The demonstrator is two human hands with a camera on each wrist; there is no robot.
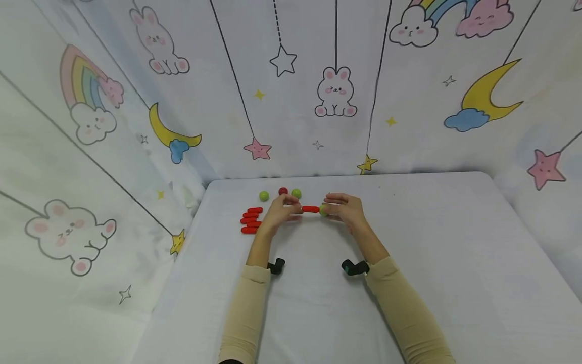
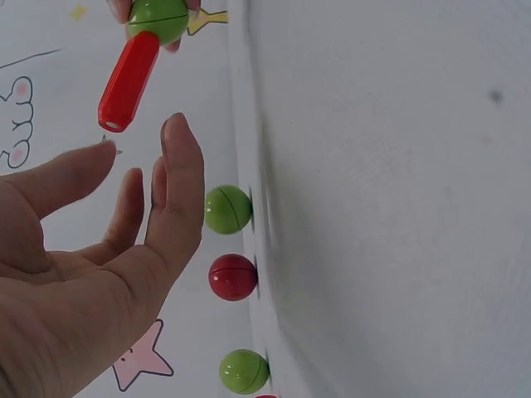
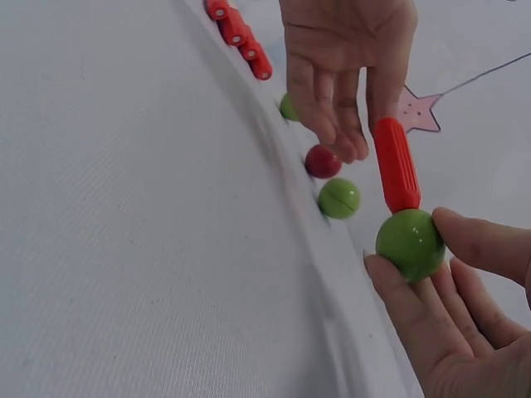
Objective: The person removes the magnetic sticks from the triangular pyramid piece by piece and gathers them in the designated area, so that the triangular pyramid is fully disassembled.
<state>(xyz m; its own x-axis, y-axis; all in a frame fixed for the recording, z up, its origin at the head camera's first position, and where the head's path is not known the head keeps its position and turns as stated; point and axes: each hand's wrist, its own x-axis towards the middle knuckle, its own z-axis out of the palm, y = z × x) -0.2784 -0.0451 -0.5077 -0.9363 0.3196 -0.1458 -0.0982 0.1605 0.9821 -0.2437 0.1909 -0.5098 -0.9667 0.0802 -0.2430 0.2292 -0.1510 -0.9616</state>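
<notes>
My right hand [image 1: 349,209] pinches a green ball [image 3: 411,245] between thumb and fingertips. A red ridged stick [image 3: 398,166] is joined to that ball and points left, toward my left hand [image 1: 277,213]. The stick's free end, with a small hole in it, shows in the left wrist view. Close to that end, my left hand has its thumb and fingers spread and holds nothing; a gap shows between them and the stick [image 2: 129,83] in the left wrist view.
Behind my left hand, a green ball [image 1: 263,195], a red ball [image 1: 283,190] and another green ball [image 1: 296,193] sit near the white table's back edge. Several red sticks [image 1: 249,230] lie to its left. A patterned cloth [image 1: 295,121] hangs behind the table.
</notes>
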